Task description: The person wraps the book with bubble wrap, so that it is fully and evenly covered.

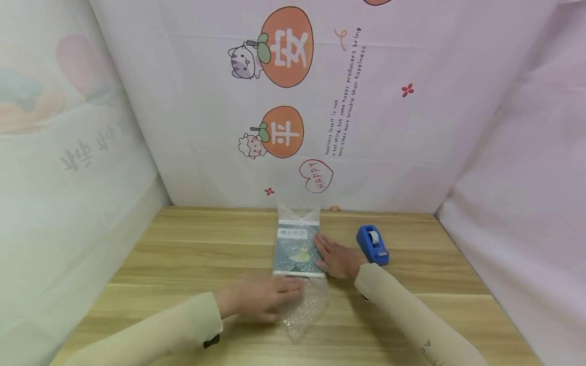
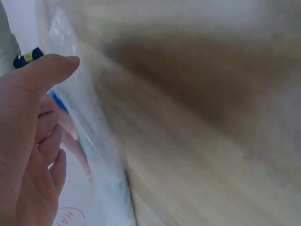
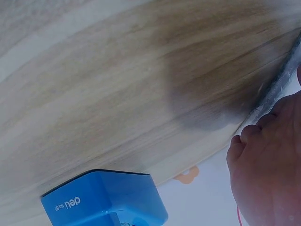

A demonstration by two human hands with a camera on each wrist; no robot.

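Observation:
A teal book-like item [image 1: 295, 251] with white bands lies on the wooden table, covered by clear bubble wrap [image 1: 304, 305] that extends beyond its near and far ends. My left hand [image 1: 263, 297], blurred in the head view, lies with extended fingers over the near flap of wrap. In the left wrist view that hand [image 2: 28, 141] is beside the wrap's edge, thumb apart from the fingers. My right hand [image 1: 339, 256] rests its fingers along the item's right edge. In the right wrist view the right hand [image 3: 268, 165] touches the wrapped edge; its fingertips are partly hidden.
A blue tape dispenser [image 1: 373, 245] with a roll of tape stands to the right of my right hand. The wooden table [image 1: 192, 254] meets a white printed cloth backdrop [image 1: 206, 152] at its back edge. Pale cloth hangs on both sides.

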